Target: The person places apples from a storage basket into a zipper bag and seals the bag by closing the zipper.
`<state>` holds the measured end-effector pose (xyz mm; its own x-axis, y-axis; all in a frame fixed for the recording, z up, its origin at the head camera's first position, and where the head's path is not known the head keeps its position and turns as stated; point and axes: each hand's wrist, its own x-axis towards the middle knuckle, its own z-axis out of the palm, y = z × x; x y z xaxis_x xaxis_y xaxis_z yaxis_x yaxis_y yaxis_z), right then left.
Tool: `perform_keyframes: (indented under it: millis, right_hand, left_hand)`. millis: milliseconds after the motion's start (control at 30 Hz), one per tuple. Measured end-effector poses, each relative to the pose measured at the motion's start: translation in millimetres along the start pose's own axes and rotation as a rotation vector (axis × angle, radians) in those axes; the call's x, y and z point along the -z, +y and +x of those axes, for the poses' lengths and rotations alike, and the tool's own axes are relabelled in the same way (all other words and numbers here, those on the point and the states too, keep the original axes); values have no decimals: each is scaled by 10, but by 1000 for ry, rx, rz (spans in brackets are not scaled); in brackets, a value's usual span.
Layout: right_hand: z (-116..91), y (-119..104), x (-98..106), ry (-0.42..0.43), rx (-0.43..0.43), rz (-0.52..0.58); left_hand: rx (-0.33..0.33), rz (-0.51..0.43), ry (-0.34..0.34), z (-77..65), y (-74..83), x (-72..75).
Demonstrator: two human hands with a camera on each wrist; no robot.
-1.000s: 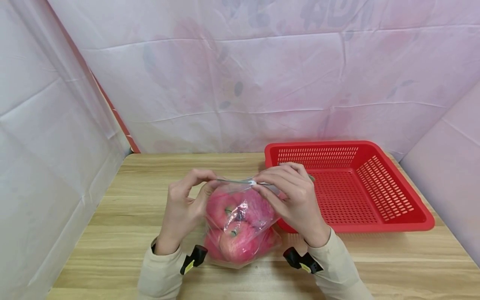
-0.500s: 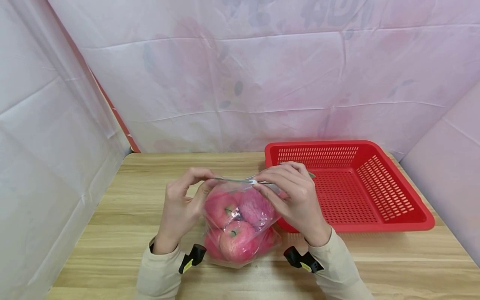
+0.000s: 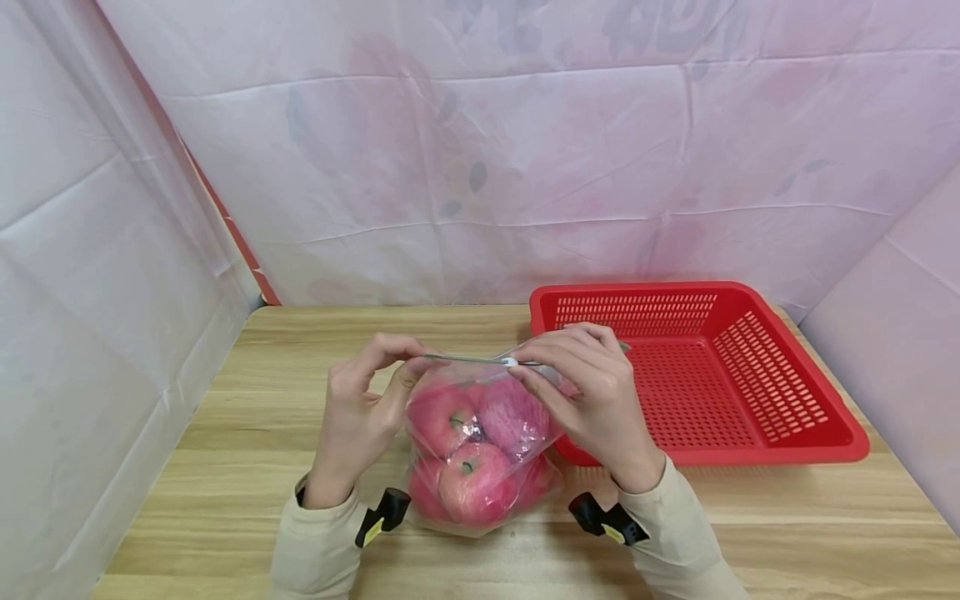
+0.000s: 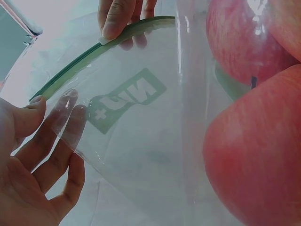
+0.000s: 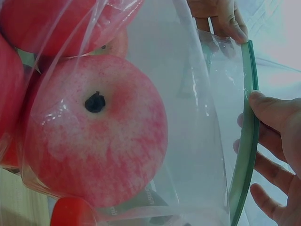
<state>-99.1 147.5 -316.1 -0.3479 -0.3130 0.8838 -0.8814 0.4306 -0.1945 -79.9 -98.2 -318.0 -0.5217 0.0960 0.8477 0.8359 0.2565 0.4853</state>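
A clear zip bag [image 3: 480,500] packed with several red apples [image 3: 474,483] stands on the wooden table. My left hand [image 3: 367,408] pinches the left end of its green zip strip [image 4: 66,73] between thumb and fingers. On the other side, my right hand [image 3: 592,392] pinches the strip at the white slider [image 3: 510,362]. The strip is stretched between the two hands, above the fruit. In the right wrist view one large apple [image 5: 103,132] fills the near side of the bag, and my right thumb presses on the strip.
To the right, a red slotted basket [image 3: 821,454] stands close beside the bag, its left part behind my right hand. Bare wood table [image 3: 225,467] lies to the left. Pale cloth walls [image 3: 525,167] rise behind and on both sides.
My left hand has shifted slightly left along with its end of the strip. My right hand and the slider have edged a little to the right. The apples and basket stay put.
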Motion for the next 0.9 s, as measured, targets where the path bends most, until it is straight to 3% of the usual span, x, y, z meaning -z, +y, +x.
perform_keyframes:
  millis: [900]
  right_hand:
    - [6,30,46,-8,-19,-14]
  left_hand:
    - [11,26,-3,3,-6,56]
